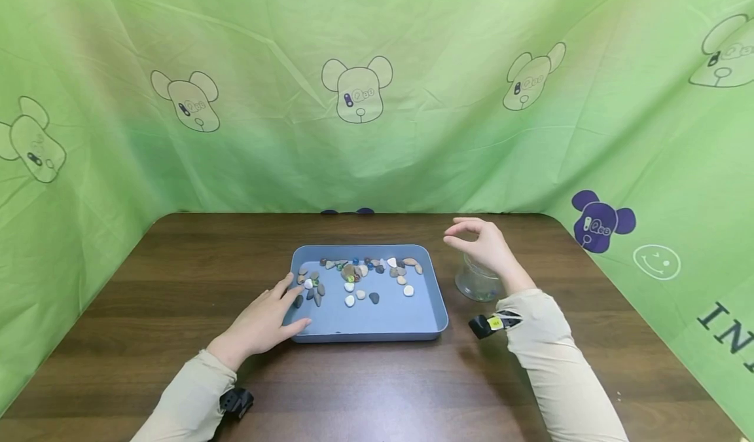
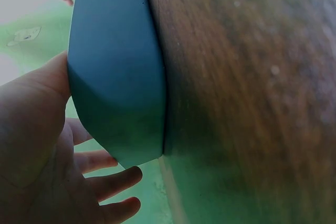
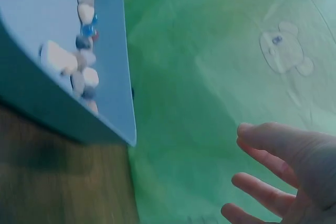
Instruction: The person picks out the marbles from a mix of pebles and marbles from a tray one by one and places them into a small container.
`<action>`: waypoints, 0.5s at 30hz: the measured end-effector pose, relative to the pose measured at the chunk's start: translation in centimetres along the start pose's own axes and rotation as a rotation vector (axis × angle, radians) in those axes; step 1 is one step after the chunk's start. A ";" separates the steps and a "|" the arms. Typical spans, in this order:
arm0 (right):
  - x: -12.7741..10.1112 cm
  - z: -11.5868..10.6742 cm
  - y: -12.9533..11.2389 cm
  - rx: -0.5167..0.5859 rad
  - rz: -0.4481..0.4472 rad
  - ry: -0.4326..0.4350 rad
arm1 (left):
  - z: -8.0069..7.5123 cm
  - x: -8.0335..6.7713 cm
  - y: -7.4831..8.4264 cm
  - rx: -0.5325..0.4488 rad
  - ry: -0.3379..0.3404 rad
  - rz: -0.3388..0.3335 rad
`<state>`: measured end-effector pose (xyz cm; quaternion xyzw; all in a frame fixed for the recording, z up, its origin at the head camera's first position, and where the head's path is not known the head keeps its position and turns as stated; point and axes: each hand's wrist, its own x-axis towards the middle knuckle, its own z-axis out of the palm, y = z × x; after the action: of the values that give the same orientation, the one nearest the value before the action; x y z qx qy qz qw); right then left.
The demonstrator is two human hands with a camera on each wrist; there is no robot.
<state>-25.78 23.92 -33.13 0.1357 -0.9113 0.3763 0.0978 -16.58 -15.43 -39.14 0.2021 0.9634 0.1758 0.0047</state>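
In the head view my left hand (image 1: 259, 321) is at the left side of a blue tray (image 1: 389, 321), fingers spread over its left rim and thumb by the front corner. The left wrist view shows those fingers loosely extended beside the tray wall (image 2: 121, 77). The tray holds mixed pebbles (image 1: 350, 301) and glass marbles (image 1: 356, 260), mostly along the back and left. Above a clear glass jar (image 1: 474, 283), right of the tray, hovers my right hand (image 1: 485, 245). Its thumb and index finger bend toward each other, with nothing visible between them; the other fingers are loosely extended (image 3: 262, 190).
A brown wooden table (image 1: 365, 389) carries the tray and the jar, which has a few small marbles at its bottom. Green printed cloth (image 1: 265, 154) hangs behind and along both sides. A black camera is strapped at each wrist.
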 end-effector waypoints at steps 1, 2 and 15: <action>0.1 0.3 -0.2 0.011 -0.003 -0.012 | 0.0 0.0 0.0 -0.001 -0.001 -0.002; 0.3 0.6 -0.4 0.021 -0.005 -0.023 | 0.0 0.0 0.0 -0.001 -0.004 -0.003; 1.7 3.5 -2.7 0.088 -0.045 -0.125 | -0.1 0.0 0.0 -0.005 -0.011 -0.010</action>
<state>-26.77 19.37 -33.32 0.1836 -0.8948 0.4047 0.0433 -16.56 -15.46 -39.06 0.1985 0.9639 0.1769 0.0114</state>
